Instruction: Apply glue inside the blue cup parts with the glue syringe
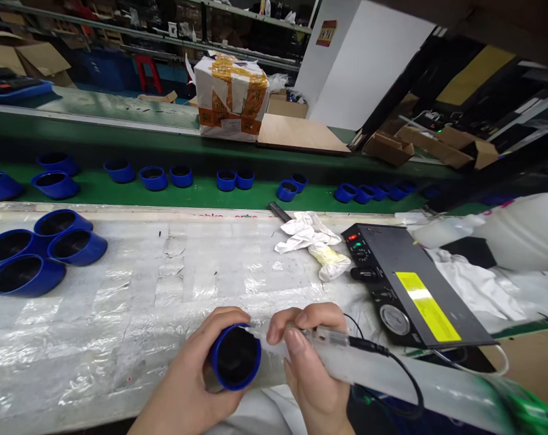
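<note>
My left hand [190, 377] is wrapped round a blue ring-shaped cup [235, 357], held on its side with the dark opening facing me. My right hand [307, 356] pinches a clear pen-like dispensing syringe [321, 334] whose tip points at the cup's rim. A black cable [403, 374] runs from the syringe's rear toward the black controller box [414, 287] on the right. Both hands hover at the near edge of the plastic-covered bench [165, 302].
Several blue cups [38, 251] sit in a cluster at the bench's left. More blue cups [153, 177] line the green conveyor belt behind. A crumpled white glove or rag [316, 238] lies by the controller. A taped parcel [231, 96] and cardboard boxes stand farther back.
</note>
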{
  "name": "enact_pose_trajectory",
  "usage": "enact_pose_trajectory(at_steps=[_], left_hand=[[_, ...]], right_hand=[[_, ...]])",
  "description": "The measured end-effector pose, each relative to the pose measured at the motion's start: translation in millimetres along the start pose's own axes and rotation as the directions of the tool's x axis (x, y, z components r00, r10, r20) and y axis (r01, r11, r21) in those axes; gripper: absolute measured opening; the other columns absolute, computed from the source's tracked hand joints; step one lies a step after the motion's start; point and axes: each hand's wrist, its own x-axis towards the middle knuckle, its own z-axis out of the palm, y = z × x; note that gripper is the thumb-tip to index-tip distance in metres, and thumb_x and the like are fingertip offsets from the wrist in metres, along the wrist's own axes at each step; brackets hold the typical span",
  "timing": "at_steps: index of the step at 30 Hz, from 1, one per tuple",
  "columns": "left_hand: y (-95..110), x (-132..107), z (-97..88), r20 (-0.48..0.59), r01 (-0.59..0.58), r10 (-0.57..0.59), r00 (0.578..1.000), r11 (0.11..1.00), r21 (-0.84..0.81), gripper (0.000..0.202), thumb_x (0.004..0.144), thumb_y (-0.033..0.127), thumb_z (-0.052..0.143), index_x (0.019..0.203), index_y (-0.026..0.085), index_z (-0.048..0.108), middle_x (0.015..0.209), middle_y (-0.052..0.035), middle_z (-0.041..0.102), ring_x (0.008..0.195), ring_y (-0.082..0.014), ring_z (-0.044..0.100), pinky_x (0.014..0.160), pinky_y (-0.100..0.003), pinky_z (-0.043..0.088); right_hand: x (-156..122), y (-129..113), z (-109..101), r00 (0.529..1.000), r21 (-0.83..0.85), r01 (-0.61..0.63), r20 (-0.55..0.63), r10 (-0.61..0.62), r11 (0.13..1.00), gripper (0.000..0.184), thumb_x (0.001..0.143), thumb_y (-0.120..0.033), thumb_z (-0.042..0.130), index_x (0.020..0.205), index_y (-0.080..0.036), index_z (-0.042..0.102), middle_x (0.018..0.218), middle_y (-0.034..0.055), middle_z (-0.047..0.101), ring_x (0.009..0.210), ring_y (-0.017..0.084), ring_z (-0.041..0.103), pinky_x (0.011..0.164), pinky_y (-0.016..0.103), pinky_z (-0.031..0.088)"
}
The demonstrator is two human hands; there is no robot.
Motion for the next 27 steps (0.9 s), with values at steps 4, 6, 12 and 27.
enact_pose_trajectory(at_steps=[4, 6, 12, 27], left_hand=[[2, 1, 2.4, -0.03, -0.015, 0.014, 0.999, 1.0, -0.015, 0.049, 0.078, 0.013, 0.079, 0.124, 0.03, 0.076, 0.132, -0.006, 0.073, 0.119, -0.0267, 0.074, 0.109, -0.034, 0.059], [2, 2, 2.2, -0.056, -0.029, 0.029, 0.998, 1.0, 0.0, 0.048, 0.079, 0.014, 0.079, 0.124, 0.031, 0.077, 0.131, -0.0054, 0.073, 0.122, -0.0268, 0.073, 0.107, -0.034, 0.059], [-5, 2, -2.5, -0.025, -0.069, 0.07, 0.997, 0.996, 0.049, 0.056, 0.079, 0.01, 0.074, 0.13, 0.032, 0.075, 0.136, -0.0056, 0.071, 0.131, -0.0287, 0.07, 0.11, -0.035, 0.058], [-8, 4, -8.4, -0.034, -0.099, 0.104, 0.994, 0.988, 0.122, 0.058, 0.081, 0.007, 0.07, 0.133, 0.034, 0.072, 0.14, -0.006, 0.07, 0.137, -0.0296, 0.066, 0.116, -0.039, 0.055]], right_hand=[[-2, -3, 3, 0.996, 0.001, -0.023, -0.082, 0.023, 1.0, 0.014, 0.102, -0.033, 0.083, 0.101, -0.031, 0.07, 0.083, -0.0084, 0.079, 0.077, 0.009, 0.075, 0.078, 0.023, 0.058], [-2, -4, 1, 0.996, -0.017, -0.02, -0.091, 0.018, 1.0, 0.014, 0.102, -0.032, 0.083, 0.101, -0.031, 0.07, 0.083, -0.0079, 0.078, 0.077, 0.009, 0.076, 0.077, 0.023, 0.058], [3, 0, -14, 0.992, -0.108, 0.114, 0.059, -0.109, 0.988, 0.009, 0.107, -0.023, 0.075, 0.106, -0.029, 0.068, 0.084, -0.0049, 0.078, 0.077, 0.01, 0.078, 0.075, 0.021, 0.062], [-6, -11, -25, 0.982, -0.358, 0.175, 0.126, -0.138, 0.917, 0.021, 0.101, -0.008, 0.071, 0.106, -0.027, 0.064, 0.083, -0.0027, 0.079, 0.072, 0.015, 0.079, 0.072, 0.027, 0.062]])
